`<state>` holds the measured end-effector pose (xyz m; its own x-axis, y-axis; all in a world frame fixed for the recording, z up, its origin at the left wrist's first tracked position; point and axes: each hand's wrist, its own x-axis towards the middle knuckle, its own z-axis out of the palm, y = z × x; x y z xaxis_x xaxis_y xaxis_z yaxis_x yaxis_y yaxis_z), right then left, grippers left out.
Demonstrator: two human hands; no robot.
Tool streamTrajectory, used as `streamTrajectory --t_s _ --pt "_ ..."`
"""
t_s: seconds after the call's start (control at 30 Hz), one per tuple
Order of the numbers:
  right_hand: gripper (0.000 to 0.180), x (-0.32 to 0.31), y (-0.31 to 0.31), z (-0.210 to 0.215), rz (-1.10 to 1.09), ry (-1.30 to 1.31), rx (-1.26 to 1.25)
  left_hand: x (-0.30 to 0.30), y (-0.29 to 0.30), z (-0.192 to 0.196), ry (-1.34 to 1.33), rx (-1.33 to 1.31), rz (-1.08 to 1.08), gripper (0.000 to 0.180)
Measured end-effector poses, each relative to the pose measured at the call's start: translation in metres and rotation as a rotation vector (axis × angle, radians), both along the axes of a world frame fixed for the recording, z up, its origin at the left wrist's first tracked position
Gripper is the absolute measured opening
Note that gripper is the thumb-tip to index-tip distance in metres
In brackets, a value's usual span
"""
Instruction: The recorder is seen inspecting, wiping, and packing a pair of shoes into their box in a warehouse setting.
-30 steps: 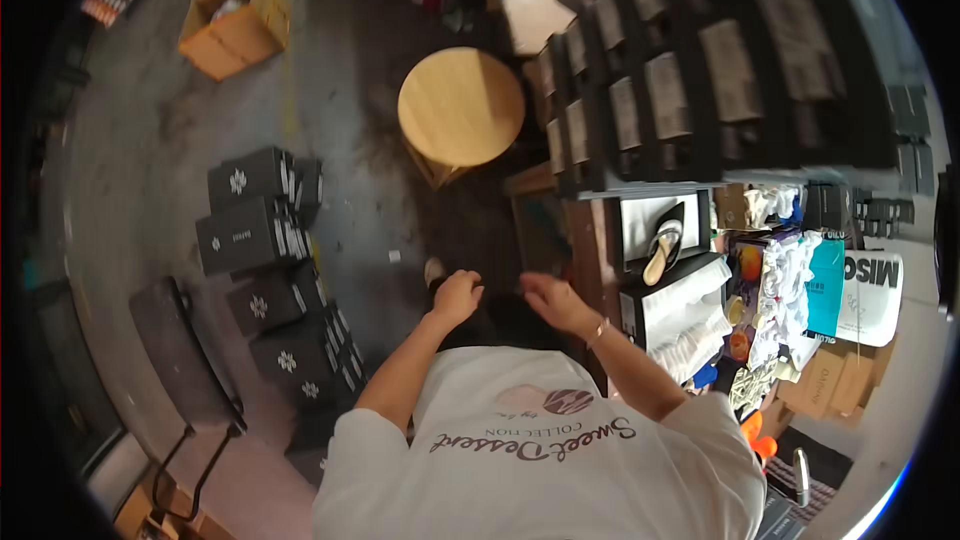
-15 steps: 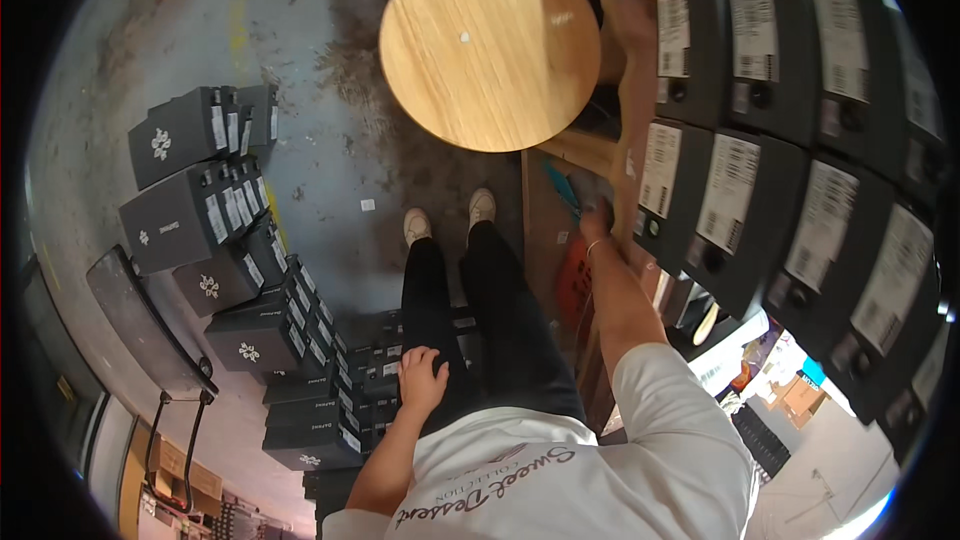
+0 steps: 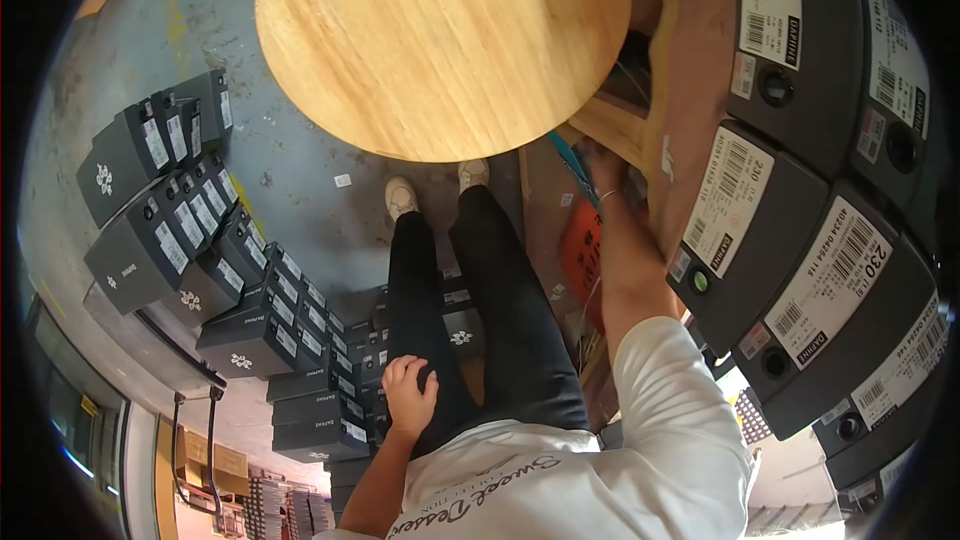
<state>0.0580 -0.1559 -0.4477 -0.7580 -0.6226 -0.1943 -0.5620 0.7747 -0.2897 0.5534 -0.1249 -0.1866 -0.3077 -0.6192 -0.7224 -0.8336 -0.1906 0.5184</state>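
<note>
My left hand [image 3: 410,395] rests flat on my left thigh, over the black trousers [image 3: 500,320], and holds nothing. My right arm stretches forward along the shelf front. My right hand [image 3: 603,162] is down by the wooden stool's leg [image 3: 615,130], touching a thin blue strip [image 3: 572,162]. Its fingers are partly hidden, so its grip is unclear. An orange tag-like piece [image 3: 583,245] lies just under that forearm. My white shoes [image 3: 435,188] stand on the floor under the stool's edge.
A round wooden stool top [image 3: 440,40] fills the upper middle. Dark shoe boxes with white labels [image 3: 790,230] line the shelf on the right. Several stacks of dark boxes [image 3: 200,260] stand on the grey floor at the left and behind my legs.
The view has dropped closer to the stool and shelf. My right hand has reached further down to the stool's leg. The left hand has stayed on my thigh.
</note>
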Motion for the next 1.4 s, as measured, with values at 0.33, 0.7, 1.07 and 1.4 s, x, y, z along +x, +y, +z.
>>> streamTrajectory --t_s 0.33,0.7,1.07,1.4 --pt "0.047 0.025 0.0 0.052 -0.168 -0.044 0.009 0.004 0.009 0.0 0.008 0.02 0.058 0.025" --pt "0.034 -0.027 -0.018 0.022 0.058 0.095 0.081 0.005 0.01 0.002 -0.015 0.006 0.083 0.022" --pt "0.035 0.014 -0.057 0.108 -0.048 0.138 0.758 0.008 0.023 0.0 0.0 0.032 0.115 0.022" --pt "0.041 0.109 -0.016 0.227 -0.224 -0.16 0.339 0.0 0.013 0.01 0.085 -0.085 0.175 0.028"
